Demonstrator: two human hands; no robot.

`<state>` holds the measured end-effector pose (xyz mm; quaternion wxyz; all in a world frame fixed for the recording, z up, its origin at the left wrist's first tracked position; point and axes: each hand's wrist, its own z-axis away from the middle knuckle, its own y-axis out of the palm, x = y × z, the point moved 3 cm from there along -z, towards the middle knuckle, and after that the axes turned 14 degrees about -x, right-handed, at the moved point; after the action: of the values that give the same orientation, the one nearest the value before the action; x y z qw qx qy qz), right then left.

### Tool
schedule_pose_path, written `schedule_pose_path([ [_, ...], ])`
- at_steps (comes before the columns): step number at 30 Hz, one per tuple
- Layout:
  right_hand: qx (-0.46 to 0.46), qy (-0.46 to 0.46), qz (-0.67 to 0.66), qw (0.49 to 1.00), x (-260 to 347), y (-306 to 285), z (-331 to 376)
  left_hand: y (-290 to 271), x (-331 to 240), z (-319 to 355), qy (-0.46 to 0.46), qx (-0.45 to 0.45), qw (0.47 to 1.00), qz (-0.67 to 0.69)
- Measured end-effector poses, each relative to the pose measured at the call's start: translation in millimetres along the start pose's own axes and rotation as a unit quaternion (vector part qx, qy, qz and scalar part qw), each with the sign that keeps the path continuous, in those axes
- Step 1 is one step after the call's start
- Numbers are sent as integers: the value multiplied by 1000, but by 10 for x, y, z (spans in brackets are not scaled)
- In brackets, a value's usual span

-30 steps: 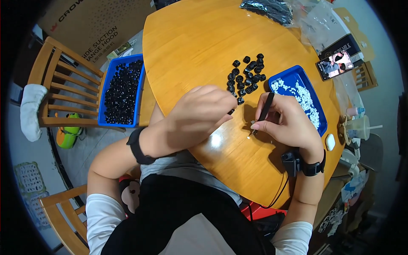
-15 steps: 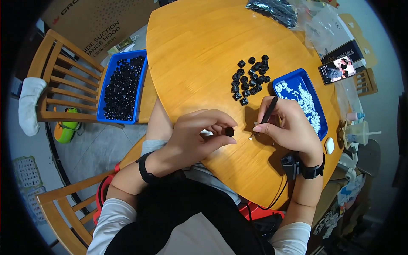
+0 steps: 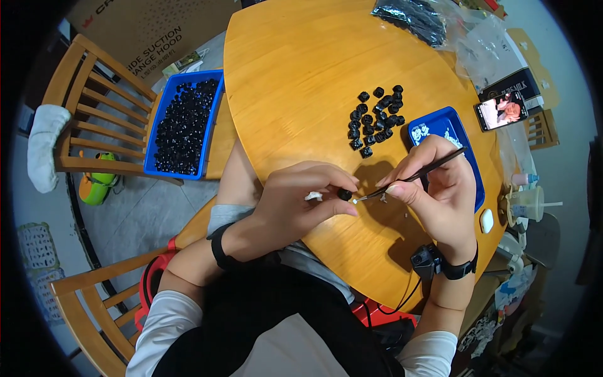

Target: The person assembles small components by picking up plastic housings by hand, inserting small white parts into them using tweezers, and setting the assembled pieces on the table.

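Observation:
Between the thumb and fingertips of my left hand point(image 3: 286, 198) is a small black block-shaped part point(image 3: 344, 195). A crumpled white bit point(image 3: 313, 196) shows by the curled fingers of that hand. My right hand point(image 3: 449, 198) pinches a pair of slim black tweezers point(image 3: 434, 164), which slants down to the left. At its tip is a tiny white piece point(image 3: 355, 201), right beside the black part. Several similar black parts point(image 3: 368, 139) lie grouped on the table beyond my hands. A blue tray point(image 3: 479, 182) of small white pieces stands partly behind my right hand.
A larger blue tray point(image 3: 147, 154) full of black parts rests on a chair to the left. On the wooden table point(image 3: 295, 75) are a lit phone point(image 3: 501, 112), a white case point(image 3: 487, 220), plastic bags point(image 3: 477, 53) and a cup point(image 3: 526, 200). A small black device point(image 3: 427, 261) hangs at my right wrist.
My right hand has turned and brought the tweezers, with the white piece, from low over the table up to the black part. My left hand still holds that part. The view has shifted slightly.

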<state>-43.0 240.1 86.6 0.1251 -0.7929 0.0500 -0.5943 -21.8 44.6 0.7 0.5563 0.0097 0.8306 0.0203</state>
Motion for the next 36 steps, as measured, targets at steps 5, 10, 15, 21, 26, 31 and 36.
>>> schedule_pose_path([
  [5,-9,-9,16,1000,-10,18,34,-51,-92,-40,-9,52,998,-41],
  [10,-6,-38,34,999,29,80,54,-75,-121,-36,-27,55,997,-47],
  [15,-10,-34,38,999,64,77,63,-65,-89,-25,-28,53,998,-36],
  [21,41,-95,135,985,127,79,75,-63,-87,-13,-37,52,997,-38],
  [26,31,-166,146,975,190,122,67,-67,-68,4,-48,53,997,-32],
  [31,40,-202,159,966,262,145,56,-83,-72,4,-55,59,996,-29],
  [36,27,-190,140,971,236,125,65,-81,-80,8,-56,59,996,-33],
])
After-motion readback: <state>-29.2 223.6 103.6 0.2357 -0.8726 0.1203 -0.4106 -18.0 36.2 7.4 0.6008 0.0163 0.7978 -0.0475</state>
